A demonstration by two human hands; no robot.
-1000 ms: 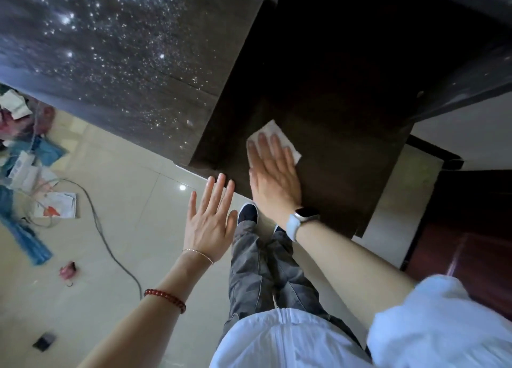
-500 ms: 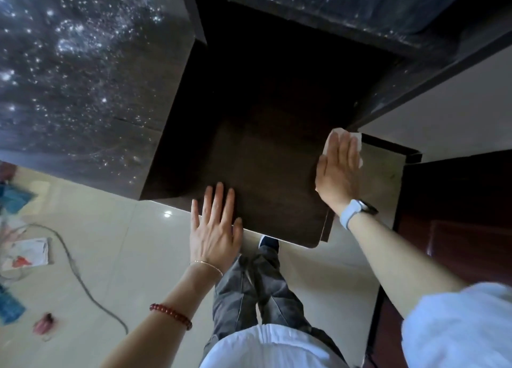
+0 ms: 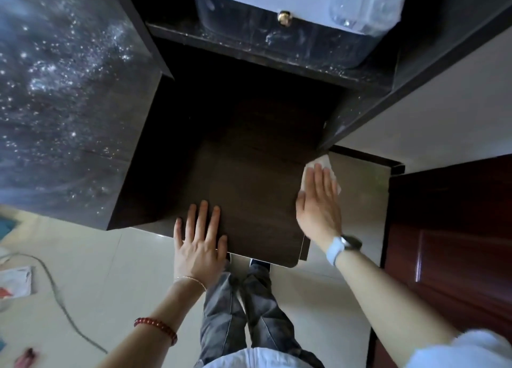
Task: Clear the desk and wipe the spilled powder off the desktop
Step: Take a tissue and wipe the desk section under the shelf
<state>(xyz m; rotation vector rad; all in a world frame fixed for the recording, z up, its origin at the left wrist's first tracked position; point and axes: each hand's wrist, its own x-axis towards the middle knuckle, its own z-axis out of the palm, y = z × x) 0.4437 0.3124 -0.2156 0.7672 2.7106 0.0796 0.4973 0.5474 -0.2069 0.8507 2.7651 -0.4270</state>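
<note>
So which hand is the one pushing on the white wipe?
The right hand, the one with the watch. Its flat fingers press the white wipe at the desk's right edge; the left hand rests on bare wood.

Right hand (image 3: 318,209) hides most of the tissue (image 3: 324,164).

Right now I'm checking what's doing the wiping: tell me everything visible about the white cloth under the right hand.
The white cloth looks like a thin tissue or wipe, folded or crumpled, mostly hidden. It lies flat at the right edge of the dark wooden pull-out shelf, beside the desk's right side panel. The right hand presses on it with straight fingers; only its far corner and right edge show past the fingertips.
</note>
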